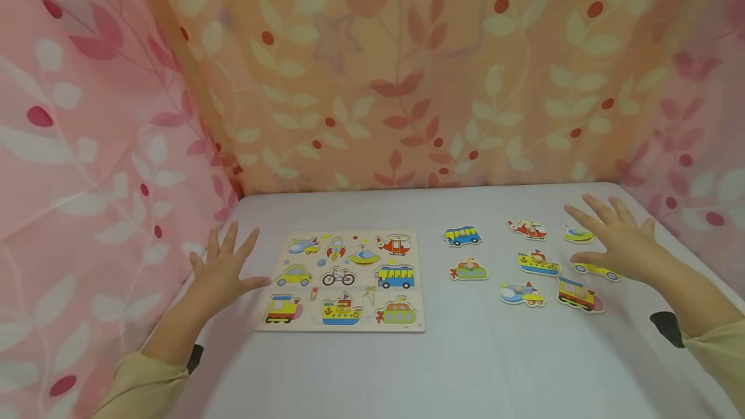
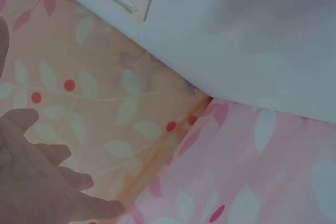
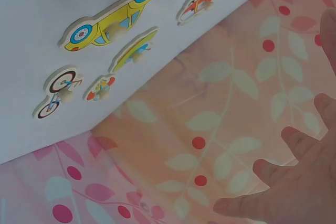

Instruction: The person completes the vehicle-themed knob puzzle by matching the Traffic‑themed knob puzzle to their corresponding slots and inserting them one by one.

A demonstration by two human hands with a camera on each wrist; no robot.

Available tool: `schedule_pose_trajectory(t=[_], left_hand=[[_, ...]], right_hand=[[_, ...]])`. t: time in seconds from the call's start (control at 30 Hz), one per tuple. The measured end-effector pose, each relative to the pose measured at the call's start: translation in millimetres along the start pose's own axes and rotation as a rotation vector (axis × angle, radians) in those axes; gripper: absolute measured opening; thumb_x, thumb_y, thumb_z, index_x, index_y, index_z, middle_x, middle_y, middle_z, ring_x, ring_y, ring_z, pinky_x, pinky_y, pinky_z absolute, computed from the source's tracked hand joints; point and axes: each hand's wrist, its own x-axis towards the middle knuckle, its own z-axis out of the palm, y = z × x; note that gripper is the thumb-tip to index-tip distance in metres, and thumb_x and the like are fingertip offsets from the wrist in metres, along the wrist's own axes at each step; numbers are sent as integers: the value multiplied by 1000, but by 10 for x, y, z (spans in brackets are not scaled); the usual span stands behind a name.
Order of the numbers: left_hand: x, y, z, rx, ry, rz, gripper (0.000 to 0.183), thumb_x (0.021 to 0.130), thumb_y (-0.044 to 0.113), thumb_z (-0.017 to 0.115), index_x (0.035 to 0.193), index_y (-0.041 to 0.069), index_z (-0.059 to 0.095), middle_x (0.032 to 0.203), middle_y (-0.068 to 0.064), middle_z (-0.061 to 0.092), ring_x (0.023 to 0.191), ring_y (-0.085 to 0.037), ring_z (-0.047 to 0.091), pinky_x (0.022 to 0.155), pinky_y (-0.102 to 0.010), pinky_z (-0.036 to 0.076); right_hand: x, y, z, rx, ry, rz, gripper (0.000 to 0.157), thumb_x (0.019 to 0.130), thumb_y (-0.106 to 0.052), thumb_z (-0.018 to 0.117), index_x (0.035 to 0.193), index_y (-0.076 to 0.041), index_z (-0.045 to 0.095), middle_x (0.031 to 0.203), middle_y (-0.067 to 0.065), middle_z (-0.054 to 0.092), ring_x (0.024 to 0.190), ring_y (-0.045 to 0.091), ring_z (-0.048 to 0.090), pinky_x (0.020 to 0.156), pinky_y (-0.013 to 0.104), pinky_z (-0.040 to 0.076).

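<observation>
My left hand (image 1: 224, 270) is held with spread fingers beside the left edge of a wooden puzzle board (image 1: 343, 290), holding nothing. Spread wide as well, my right hand (image 1: 619, 238) hovers over the right side of the table, close to a yellow car piece (image 1: 597, 271) and a flying saucer piece (image 1: 577, 234). Knobbed pieces lie loose around there: a train (image 1: 580, 295), a ship (image 1: 538, 263), an airplane (image 1: 522, 294), a helicopter (image 1: 528, 229), a bus (image 1: 462, 236) and a submarine (image 1: 469, 269). The right wrist view adds a bicycle piece (image 3: 58, 92) and a rocket piece (image 3: 100, 88).
A white-covered table (image 1: 465, 367) carries the board and pieces. Floral cloth (image 1: 407, 83) hangs behind it, with pink floral cloth (image 1: 87, 180) along the left side and more at the right. The board shows printed vehicle pictures.
</observation>
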Motion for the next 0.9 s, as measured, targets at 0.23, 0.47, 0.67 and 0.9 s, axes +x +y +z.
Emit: schedule_pose_trajectory(t=[0.23,0.47,0.67,0.9], left_hand=[[-27,-31,30,-8,-6,5,93,79,40,78,150,5,28,153,-36,5,139,-54,-14,89,-86,2],[-40,-38,60,-28,-18,10,93,79,40,77,149,5,28,153,-37,6,138,-57,-13,89,-87,1],[-63,-15,75,-31,-13,11,94,78,42,77,149,5,29,152,-37,7,137,-59,-10,90,-86,2],[-93,-1,64,-36,-39,-12,95,78,42,77,150,6,28,154,-35,5,137,-60,-9,91,-85,0]], right_hand=[[-3,-19,-4,2,-26,9,104,78,-37,79,156,-16,14,154,30,7,137,58,-10,86,87,-3],[-44,-37,12,45,-55,32,102,78,-37,79,155,-13,16,154,30,5,137,57,-13,86,86,-9],[-67,-23,36,48,-48,27,101,79,-36,79,155,-13,16,154,31,7,137,58,-11,85,87,-6],[-53,-20,30,60,-50,19,98,81,-33,78,155,-11,17,154,30,6,137,58,-11,85,87,-7]])
